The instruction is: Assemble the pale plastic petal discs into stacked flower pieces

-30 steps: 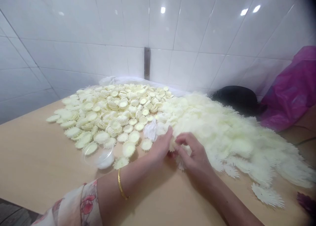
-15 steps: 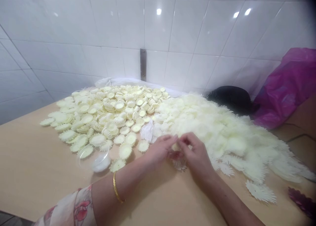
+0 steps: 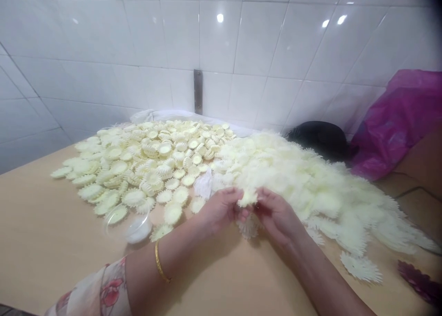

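Observation:
Both hands meet near the middle of a tan table [image 3: 51,242]. My left hand [image 3: 219,209] and my right hand [image 3: 278,217] pinch one pale yellow fringed paper flower piece [image 3: 247,198] between their fingertips, lifted just above the tabletop. A big loose heap of flat fringed cream pieces [image 3: 311,187] spreads to the right of my hands. To the left lies a wide spread of cupped, finished cream flowers [image 3: 145,164]. A gold bangle sits on my left wrist.
A small clear plastic cup [image 3: 133,224] with white stuff stands left of my left forearm. A black object [image 3: 319,139] and a magenta plastic bag [image 3: 397,123] sit at the back right. A purple fringed piece [image 3: 419,284] lies at the right edge. White tiled wall behind.
My hands have risen slightly off the table with the fringed piece now held up between both sets of fingertips. The view has shifted a little.

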Demonstrator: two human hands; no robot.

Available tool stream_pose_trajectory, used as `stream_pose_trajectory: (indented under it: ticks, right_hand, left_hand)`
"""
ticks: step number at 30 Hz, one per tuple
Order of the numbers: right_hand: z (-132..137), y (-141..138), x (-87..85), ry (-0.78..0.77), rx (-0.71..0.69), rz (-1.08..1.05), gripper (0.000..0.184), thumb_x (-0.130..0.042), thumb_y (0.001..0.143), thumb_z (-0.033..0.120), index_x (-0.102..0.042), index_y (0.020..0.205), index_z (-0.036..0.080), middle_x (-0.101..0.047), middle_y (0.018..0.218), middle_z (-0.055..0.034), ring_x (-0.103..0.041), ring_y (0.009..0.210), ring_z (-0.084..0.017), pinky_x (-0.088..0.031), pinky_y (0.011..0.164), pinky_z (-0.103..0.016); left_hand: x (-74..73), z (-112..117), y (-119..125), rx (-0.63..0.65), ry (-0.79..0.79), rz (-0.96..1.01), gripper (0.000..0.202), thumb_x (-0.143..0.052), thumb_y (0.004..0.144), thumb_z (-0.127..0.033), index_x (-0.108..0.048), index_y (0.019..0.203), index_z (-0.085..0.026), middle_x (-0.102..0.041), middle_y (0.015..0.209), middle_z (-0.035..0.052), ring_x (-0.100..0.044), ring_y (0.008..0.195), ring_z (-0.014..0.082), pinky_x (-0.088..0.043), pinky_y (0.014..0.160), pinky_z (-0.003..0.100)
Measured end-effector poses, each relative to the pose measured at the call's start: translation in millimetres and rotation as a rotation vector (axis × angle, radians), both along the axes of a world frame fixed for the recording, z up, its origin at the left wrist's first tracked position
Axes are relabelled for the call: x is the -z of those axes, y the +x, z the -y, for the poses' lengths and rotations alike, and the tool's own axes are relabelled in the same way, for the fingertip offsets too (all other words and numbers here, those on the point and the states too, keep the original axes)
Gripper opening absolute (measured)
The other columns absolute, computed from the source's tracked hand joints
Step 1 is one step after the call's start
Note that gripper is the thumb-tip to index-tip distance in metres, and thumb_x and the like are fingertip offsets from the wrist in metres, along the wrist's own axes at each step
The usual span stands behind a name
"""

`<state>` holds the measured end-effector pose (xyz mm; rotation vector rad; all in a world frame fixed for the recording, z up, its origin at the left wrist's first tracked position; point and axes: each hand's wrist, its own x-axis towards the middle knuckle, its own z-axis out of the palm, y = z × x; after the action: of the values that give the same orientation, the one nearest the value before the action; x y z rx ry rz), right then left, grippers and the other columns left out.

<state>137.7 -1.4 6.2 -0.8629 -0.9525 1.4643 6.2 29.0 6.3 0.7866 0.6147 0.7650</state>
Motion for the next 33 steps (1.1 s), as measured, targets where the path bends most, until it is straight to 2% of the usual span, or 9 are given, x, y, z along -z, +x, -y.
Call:
stream_pose_trajectory:
  ticks: [2, 5, 9, 12, 16, 21, 26, 30, 33]
  right_hand:
    - [-2.3, 1.8, 3.4, -0.001, 0.050, 0.036, 0.021, -0.067, 0.064, 0.032, -0.052, 0.061, 0.018, -0.053, 0.056, 0.0020, -0.050, 0.054, -0.012, -0.040, 0.054, -0.026]
    - [-3.5, 3.1, 8.2, 0.021, 0.163, 0.217, 0.025, -0.067, 0.067, 0.036, -0.052, 0.060, 0.016, -0.049, 0.055, 0.0040, -0.045, 0.053, -0.009, -0.038, 0.053, -0.023]
    - [0.7, -0.6, 6.5, 0.094, 0.120, 0.386, 0.026, -0.062, 0.072, 0.041, -0.053, 0.068, 0.017, -0.052, 0.062, 0.0027, -0.049, 0.058, -0.011, -0.039, 0.054, -0.024]
    - [4.0, -4.8, 2.3, 0.102, 0.042, 0.358, 0.026, -0.068, 0.067, 0.037, -0.050, 0.074, 0.019, -0.057, 0.065, 0.0029, -0.054, 0.060, -0.013, -0.042, 0.058, -0.026]
    - [3.1, -4.3, 2.0, 0.027, 0.033, 0.285, 0.034, -0.073, 0.060, 0.036, -0.043, 0.066, 0.020, -0.051, 0.055, 0.0060, -0.051, 0.053, -0.012, -0.039, 0.051, -0.024]
    - [-2.9, 2.8, 7.4, -0.030, 0.062, 0.129, 0.034, -0.074, 0.058, 0.037, -0.046, 0.061, 0.019, -0.050, 0.056, 0.0054, -0.047, 0.054, -0.011, -0.038, 0.053, -0.024]
    - [-6.5, 6.6, 9.8, -0.109, 0.033, 0.007, 0.026, -0.075, 0.059, 0.033, -0.054, 0.060, 0.017, -0.053, 0.059, 0.0031, -0.048, 0.056, -0.010, -0.042, 0.060, -0.026]
    - [-5.0, 4.6, 10.0, -0.060, 0.039, 0.065, 0.025, -0.070, 0.065, 0.039, -0.057, 0.063, 0.017, -0.056, 0.059, 0.0014, -0.050, 0.058, -0.012, -0.043, 0.061, -0.026]
    - [0.4, -1.6, 6.8, 0.013, 0.038, 0.219, 0.030, -0.065, 0.068, 0.045, -0.054, 0.062, 0.018, -0.052, 0.054, 0.0032, -0.047, 0.051, -0.011, -0.040, 0.054, -0.025]
  left_hand:
    - [0.7, 0.9, -0.3, -0.029, 0.040, -0.067, 0.017, -0.063, 0.070, -0.025, -0.050, 0.070, -0.013, -0.057, 0.058, 0.0025, -0.052, 0.043, 0.0085, -0.041, 0.045, 0.020]
    - [3.0, 3.6, 0.5, -0.098, 0.063, -0.167, 0.025, -0.069, 0.063, -0.025, -0.048, 0.071, -0.015, -0.055, 0.060, -0.0002, -0.055, 0.045, 0.0108, -0.043, 0.047, 0.023]
    - [8.0, 4.4, 0.9, -0.180, 0.095, -0.249, 0.030, -0.071, 0.060, -0.029, -0.046, 0.069, -0.016, -0.052, 0.059, -0.0022, -0.053, 0.043, 0.0095, -0.038, 0.044, 0.022]
    - [9.5, 2.2, -0.1, -0.186, 0.134, -0.248, 0.033, -0.069, 0.063, -0.036, -0.043, 0.064, -0.016, -0.049, 0.052, -0.0033, -0.048, 0.042, 0.0078, -0.036, 0.043, 0.021]
    - [6.6, 1.3, -0.2, -0.091, 0.133, -0.197, 0.037, -0.064, 0.066, -0.046, -0.044, 0.063, -0.015, -0.052, 0.057, -0.0014, -0.051, 0.045, 0.0083, -0.038, 0.047, 0.023]
    - [1.5, 4.0, 1.2, -0.094, 0.166, -0.201, 0.034, -0.076, 0.054, -0.028, -0.046, 0.065, -0.015, -0.052, 0.062, -0.0030, -0.052, 0.049, 0.0077, -0.039, 0.051, 0.022]
    - [1.7, -0.5, -0.4, -0.114, 0.180, -0.199, 0.025, -0.071, 0.057, -0.021, -0.049, 0.067, -0.015, -0.054, 0.062, -0.0018, -0.048, 0.045, 0.0065, -0.037, 0.048, 0.022]
    - [8.1, -5.5, -2.1, -0.117, 0.157, -0.250, 0.020, -0.068, 0.058, -0.020, -0.051, 0.068, -0.014, -0.055, 0.063, -0.0008, -0.046, 0.043, 0.0058, -0.037, 0.046, 0.022]
    - [14.2, -4.3, -1.7, -0.164, 0.235, -0.346, 0.020, -0.066, 0.060, -0.022, -0.048, 0.066, -0.016, -0.050, 0.054, -0.0036, -0.045, 0.042, 0.0076, -0.036, 0.044, 0.022]
